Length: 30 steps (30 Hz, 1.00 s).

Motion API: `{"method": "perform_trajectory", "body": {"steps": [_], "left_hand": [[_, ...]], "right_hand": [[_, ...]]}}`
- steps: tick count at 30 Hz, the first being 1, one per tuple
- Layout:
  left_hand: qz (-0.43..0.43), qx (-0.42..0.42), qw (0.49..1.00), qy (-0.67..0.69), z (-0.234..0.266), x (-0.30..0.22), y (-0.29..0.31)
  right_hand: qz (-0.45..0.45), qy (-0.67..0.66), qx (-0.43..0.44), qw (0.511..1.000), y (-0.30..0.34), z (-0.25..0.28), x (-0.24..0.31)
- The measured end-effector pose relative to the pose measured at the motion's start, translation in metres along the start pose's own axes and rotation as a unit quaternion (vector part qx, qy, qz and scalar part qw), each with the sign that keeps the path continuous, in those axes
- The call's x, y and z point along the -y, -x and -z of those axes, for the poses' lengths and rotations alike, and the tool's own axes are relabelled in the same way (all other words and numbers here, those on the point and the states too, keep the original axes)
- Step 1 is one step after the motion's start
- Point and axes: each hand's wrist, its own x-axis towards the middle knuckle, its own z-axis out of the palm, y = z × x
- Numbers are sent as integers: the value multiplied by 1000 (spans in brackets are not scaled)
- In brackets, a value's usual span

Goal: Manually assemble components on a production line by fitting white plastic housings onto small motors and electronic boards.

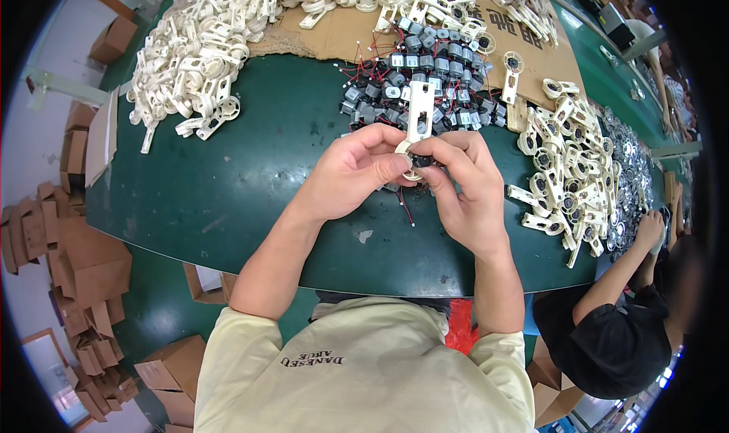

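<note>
On the table (258, 152), motors (442, 65) lie between left housings (196, 64) and right housings (575, 157).

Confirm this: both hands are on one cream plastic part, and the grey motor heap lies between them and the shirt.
No: the head view shows the grey motor heap beyond the left hand and right hand, not toward the shirt. Both are on the cream plastic part.

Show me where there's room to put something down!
Biggest bare patch: the green table between the left forearm and the left heap of cream parts. Smaller ones: between the right forearm and the right heap, and between both forearms, around a pale scrap. Crowded: beyond the right hand, with grey blocks, and far right, with shiny pieces.
</note>
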Motion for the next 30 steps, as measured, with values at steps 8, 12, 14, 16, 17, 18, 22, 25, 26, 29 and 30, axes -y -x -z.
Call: {"method": "perform_trajectory", "body": {"steps": [8,12,14,16,17,18,22,25,26,29,30], "left_hand": [[-45,7,999,14,2,1,2],[-42,5,999,18,3,1,2],[-40,7,999,17,4,1,2],[-29,8,999,-15,3,-1,2],[-27,8,999,-16,3,-1,2],[-22,-2,999,-34,3,0,2],[-46,-10,998,-40,-3,3,1],[-47,-32,995,-86,-2,6,-1],[-45,-31,995,-89,-3,4,0],[-25,-44,997,-59,-5,-1,-1],[-20,-40,998,-43,-2,0,-1]], "right_hand": [[32,-16,-56,998,0,-5,-4],[57,27,-64,996,1,-6,-6],[98,75,-64,990,0,-5,-6],[100,94,-62,989,0,-5,-5],[101,113,-60,987,0,-4,-5],[100,112,-62,987,0,-4,-4],[96,174,-32,980,2,-6,-1],[105,158,-27,982,2,-9,-2],[109,143,-22,983,2,-10,-3],[82,85,-32,992,4,-9,-4],[81,84,-34,993,4,-8,-3]]}}
